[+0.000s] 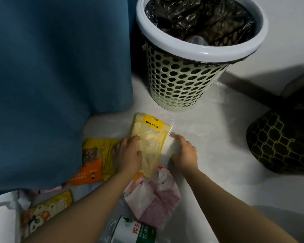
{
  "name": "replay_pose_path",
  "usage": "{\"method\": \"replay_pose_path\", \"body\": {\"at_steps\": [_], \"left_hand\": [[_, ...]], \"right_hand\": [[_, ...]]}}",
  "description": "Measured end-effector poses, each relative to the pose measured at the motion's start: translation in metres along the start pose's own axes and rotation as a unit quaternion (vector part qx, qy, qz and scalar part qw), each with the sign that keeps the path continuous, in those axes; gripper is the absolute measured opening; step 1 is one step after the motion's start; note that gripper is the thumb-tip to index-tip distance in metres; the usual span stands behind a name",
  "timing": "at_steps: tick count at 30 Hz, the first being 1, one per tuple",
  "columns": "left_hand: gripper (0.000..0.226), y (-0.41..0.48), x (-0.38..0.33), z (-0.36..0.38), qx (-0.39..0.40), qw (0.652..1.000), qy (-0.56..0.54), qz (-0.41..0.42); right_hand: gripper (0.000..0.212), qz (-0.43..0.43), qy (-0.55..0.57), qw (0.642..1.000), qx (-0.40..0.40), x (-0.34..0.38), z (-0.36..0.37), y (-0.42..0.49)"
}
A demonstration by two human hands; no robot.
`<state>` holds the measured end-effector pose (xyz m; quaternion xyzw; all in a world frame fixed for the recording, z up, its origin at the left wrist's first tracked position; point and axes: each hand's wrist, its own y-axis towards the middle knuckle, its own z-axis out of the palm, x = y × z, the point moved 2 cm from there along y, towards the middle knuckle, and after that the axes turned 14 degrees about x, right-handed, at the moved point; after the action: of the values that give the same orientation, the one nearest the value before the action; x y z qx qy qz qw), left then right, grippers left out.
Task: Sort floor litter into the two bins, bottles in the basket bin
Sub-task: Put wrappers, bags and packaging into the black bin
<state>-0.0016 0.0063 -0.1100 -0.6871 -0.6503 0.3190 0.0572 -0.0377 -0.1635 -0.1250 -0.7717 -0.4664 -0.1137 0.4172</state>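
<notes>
Taking the basket bin point(182, 81) as the mark: it stands upright on the pale floor point(218, 128), with a white rim, a holed wall and a black liner. Between it and my hands is a strip of bare floor. To its left the blue curtain point(51, 67) hangs down to the floor, its edge close by the bin wall. Well off to its right stands the dark bin point(279, 146), patterned with a gold lattice, with open floor between the two.

My left grip point(128, 155) is curled on the side edge of the yellow packet point(151, 134), which lies flat in front of the basket bin, and its tab reads "WAITU". My right grip point(182, 151) is clamped round a white wad point(169, 148) just beside that packet.

Farther from the bin, a pink-and-white bag point(156, 199) lies under my arms. Farthest out is the bottle point(135, 232), whose green label reads "农夫" and "饮用". An orange packet point(95, 158) lies against the curtain's hem, its print too small to read.
</notes>
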Motion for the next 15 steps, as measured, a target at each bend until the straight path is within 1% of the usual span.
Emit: {"method": "replay_pose_path", "body": {"at_steps": [2,6,9,11,15], "left_hand": [[0.040,-0.007,-0.003,0.000,-0.017,0.999,-0.029,-0.007],[0.040,-0.021,-0.008,0.001,-0.025,0.995,-0.095,0.001],[0.037,-0.031,-0.013,-0.003,-0.032,0.985,-0.171,0.004],[0.036,-0.037,-0.017,-0.007,-0.036,0.974,-0.223,0.007],[0.034,-0.047,-0.025,-0.016,-0.047,0.960,-0.275,0.007]], "right_hand": [[0.044,0.040,0.093,0.995,0.026,-0.002,-0.001,-0.007],[0.035,0.065,0.157,0.984,0.055,-0.003,-0.006,-0.023],[0.029,0.077,0.203,0.975,0.048,-0.007,-0.012,-0.031],[0.034,0.078,0.235,0.968,0.040,-0.007,-0.021,-0.036],[0.032,0.073,0.327,0.942,0.011,-0.005,-0.048,-0.051]]}}
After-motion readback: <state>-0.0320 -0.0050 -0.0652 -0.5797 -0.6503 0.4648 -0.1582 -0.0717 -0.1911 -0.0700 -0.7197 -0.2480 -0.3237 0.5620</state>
